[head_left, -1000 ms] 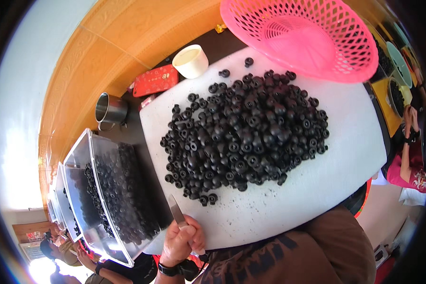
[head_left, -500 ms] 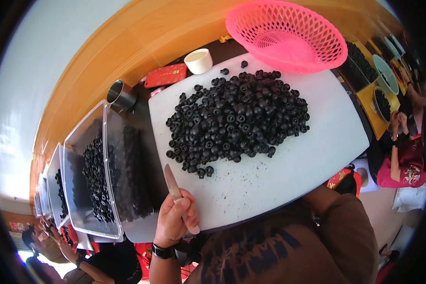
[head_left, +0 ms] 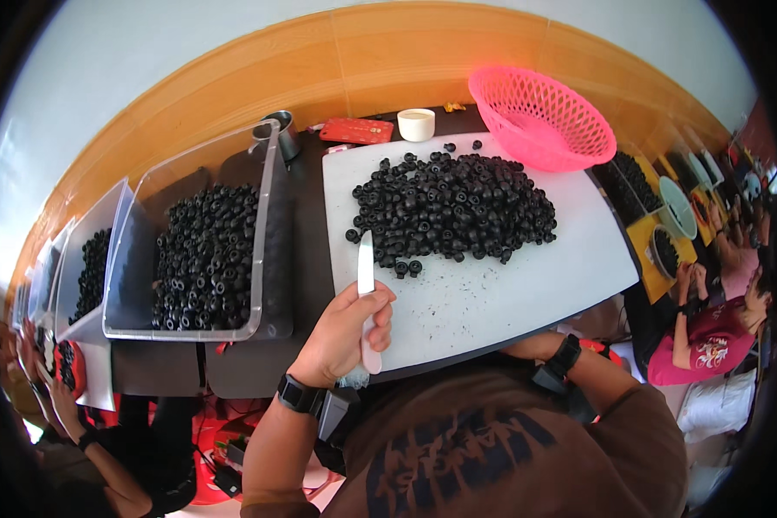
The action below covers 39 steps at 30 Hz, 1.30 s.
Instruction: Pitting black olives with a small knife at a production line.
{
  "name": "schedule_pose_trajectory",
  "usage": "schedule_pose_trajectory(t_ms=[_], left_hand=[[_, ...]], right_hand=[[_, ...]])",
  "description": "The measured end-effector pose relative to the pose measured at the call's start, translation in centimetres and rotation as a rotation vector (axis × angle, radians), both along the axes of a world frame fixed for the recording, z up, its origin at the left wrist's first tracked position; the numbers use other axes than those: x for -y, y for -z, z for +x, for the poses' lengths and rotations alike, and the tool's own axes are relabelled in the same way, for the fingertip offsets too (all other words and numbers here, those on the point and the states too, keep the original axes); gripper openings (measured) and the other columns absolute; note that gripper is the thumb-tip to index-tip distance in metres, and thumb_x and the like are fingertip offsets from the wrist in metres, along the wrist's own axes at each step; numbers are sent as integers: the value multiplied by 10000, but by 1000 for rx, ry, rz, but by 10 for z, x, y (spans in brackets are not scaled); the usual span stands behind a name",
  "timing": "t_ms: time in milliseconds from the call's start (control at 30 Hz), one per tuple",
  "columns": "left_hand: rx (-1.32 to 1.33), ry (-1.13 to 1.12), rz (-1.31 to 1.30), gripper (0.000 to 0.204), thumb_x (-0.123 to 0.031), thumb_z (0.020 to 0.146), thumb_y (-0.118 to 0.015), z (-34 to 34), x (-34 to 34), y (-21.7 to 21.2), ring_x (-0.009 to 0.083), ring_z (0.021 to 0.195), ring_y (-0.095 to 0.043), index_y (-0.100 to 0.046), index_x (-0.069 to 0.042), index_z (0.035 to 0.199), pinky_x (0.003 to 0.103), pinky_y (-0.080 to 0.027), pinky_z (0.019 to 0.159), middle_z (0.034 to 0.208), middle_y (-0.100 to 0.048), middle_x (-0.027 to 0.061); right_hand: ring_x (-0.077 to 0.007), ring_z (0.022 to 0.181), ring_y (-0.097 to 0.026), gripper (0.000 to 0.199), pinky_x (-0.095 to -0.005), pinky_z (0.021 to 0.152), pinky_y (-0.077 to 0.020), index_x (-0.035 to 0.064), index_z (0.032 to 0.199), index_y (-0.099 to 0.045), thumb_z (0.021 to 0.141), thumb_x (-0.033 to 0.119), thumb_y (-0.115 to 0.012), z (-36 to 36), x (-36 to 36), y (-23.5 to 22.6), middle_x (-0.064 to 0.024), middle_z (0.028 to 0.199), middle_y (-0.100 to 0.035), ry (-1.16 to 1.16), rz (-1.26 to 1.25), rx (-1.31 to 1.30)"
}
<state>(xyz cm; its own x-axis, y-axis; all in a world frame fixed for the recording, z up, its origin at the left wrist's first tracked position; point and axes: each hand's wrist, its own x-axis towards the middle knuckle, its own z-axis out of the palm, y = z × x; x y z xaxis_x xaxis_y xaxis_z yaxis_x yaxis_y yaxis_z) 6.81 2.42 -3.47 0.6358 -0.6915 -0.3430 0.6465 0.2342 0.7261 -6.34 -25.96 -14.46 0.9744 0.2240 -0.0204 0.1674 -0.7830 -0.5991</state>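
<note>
My left hand [head_left: 341, 335] is closed around the pale handle of a small knife [head_left: 366, 263], whose blade points away from me over the near left side of a white board [head_left: 570, 276]. Just beyond the blade lies a heap of small black round rubbery-looking parts [head_left: 457, 207], many with a hole in one end. Dark crumbs are scattered on the board in front of the heap. At the board's near edge, by my body, is my right hand [head_left: 531, 346]; its fingers are hidden, so I cannot tell what they do.
Left of the board stands a clear plastic bin [head_left: 255, 321] holding more black parts, with further bins beyond. A pink basket [head_left: 570, 162], white cup [head_left: 416, 127], red flat packet [head_left: 356, 131] and metal mug [head_left: 287, 138] line the back. Co-workers sit at left and right [head_left: 704, 341].
The whole view has tilted and shifted, bringing more of the left bin into sight. My right wrist and part of that hand now show. The knife stays in my left hand, its blade more upright.
</note>
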Motion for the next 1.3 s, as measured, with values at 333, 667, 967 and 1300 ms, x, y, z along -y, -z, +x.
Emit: schedule_pose_trajectory(t_ms=[333, 667, 967, 1300], left_hand=[[20, 2, -19, 107, -114, 895, -462, -2, -4, 4, 111, 516, -389, -477, -14, 927, 251, -342, 486, 679, -450, 36], [-15, -107, 24, 103, -102, 896, -452, -5, 2, 1, 111, 506, -391, -483, -14, 938, 249, -335, 480, 668, -449, 32], [20, -66, -265, 154, -194, 922, -433, 8, 42, -71, 86, 431, -339, -485, -49, 926, 235, -286, 385, 619, -402, 3], [-41, -173, -340, 152, -188, 932, -413, 51, 69, -56, 67, 447, -306, -489, -59, 906, 217, -276, 404, 623, -377, -24]], right_hand=[[-200, 875, -600, 251, -283, 778, -448, 63, 1038, -610, 872, 234, -529, -21, -30, -59, -108, 915, -637, -200, 229, -548], [-275, 842, -576, 256, -334, 737, -452, 14, 974, -611, 890, 234, -510, -6, -42, -83, -121, 873, -597, -416, 424, -407], [-250, 824, -581, 232, -321, 722, -449, 0, 1034, -602, 893, 172, -535, 15, -58, -114, -109, 876, -610, -569, 723, -365], [-262, 830, -566, 220, -334, 729, -441, 14, 979, -594, 897, 199, -506, 27, -57, -113, -114, 863, -585, -663, 771, -451]])
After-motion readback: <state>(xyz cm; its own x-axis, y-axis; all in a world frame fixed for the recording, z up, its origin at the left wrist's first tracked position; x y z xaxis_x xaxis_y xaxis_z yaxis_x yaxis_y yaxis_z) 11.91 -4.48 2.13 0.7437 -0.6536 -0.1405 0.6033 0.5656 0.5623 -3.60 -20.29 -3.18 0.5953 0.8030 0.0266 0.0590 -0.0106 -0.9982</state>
